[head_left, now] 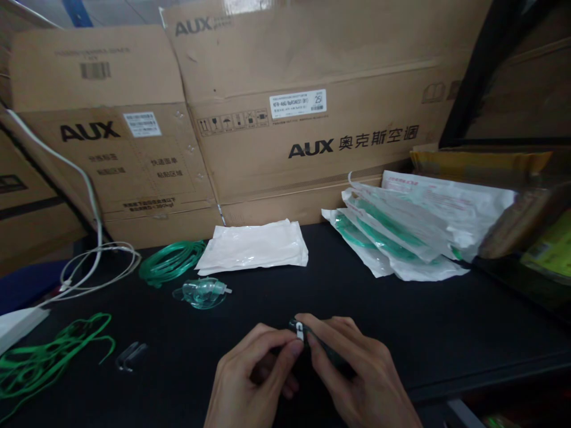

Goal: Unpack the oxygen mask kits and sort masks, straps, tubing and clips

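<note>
Low in the middle of the view, my left hand [256, 371] pinches a small white strip [300, 334] between thumb and forefinger. My right hand [357, 368] is closed around a see-through, dark greenish mask [332, 355], mostly hidden by its fingers. The strip meets the edge of the mask between my fingertips; whether it is fastened there I cannot tell. Beyond my hands lies a second clear green mask [203, 292], next to coiled green tubing [172, 261]. Green elastic straps [53, 356] and a few small clear strips [131, 356] lie at the left.
A stack of white packets [254, 246] lies at the back of the black table [267, 300]. Several sealed pouches with green contents [392, 232] are piled at the back right. Large cardboard boxes [250, 172] stand behind. A white cable [93, 208] loops down at the left.
</note>
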The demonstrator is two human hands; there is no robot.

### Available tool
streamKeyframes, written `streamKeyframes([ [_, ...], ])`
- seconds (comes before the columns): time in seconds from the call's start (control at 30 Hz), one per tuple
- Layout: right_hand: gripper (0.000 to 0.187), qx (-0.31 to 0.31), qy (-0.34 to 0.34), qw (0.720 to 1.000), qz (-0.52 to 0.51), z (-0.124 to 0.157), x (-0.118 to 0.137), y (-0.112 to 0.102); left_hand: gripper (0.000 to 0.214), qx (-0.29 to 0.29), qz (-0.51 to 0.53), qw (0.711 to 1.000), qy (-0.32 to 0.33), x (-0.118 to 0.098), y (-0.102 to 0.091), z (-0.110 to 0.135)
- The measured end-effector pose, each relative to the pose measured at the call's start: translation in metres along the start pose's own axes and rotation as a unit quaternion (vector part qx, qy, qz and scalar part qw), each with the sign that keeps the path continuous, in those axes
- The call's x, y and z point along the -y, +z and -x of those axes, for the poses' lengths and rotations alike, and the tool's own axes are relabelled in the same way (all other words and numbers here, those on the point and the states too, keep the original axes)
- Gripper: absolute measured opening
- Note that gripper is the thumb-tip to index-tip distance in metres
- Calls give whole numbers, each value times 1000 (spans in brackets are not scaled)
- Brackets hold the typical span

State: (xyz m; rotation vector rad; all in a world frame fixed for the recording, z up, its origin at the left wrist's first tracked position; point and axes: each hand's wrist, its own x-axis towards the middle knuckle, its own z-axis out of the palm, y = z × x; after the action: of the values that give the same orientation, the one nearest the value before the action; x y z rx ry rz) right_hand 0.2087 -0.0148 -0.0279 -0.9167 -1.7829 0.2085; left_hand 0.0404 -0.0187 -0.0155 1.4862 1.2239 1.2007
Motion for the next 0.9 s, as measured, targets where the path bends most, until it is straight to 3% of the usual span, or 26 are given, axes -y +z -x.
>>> streamKeyframes([
  [0.33, 34, -4, 5, 1000, -1, 3, 1, 2, 21, 36, 2, 999, 18, 4, -6, -3],
  [0.57, 24, 28, 98, 995, -16, -2, 6, -2, 21, 10, -24, 1000, 12, 2, -1, 0],
  [0.63, 23, 48, 124, 991, -30, -3, 7, -4, 17, -38, -76, 995, 51, 2, -3, 0],
  [0.73, 24, 81, 172, 980, -54, -4, 9, -7, 14, -87, -175, 965, 176, 3, -8, -3],
  [0.83, 24, 98, 218, 967, -87, -6, 8, -10, 30, -32, -254, 915, 313, 5, -13, -6],
  [0.9, 25, 100, 234, 961, -109, -7, 7, -12, 36, 14, -273, 894, 355, 7, -15, -7],
])
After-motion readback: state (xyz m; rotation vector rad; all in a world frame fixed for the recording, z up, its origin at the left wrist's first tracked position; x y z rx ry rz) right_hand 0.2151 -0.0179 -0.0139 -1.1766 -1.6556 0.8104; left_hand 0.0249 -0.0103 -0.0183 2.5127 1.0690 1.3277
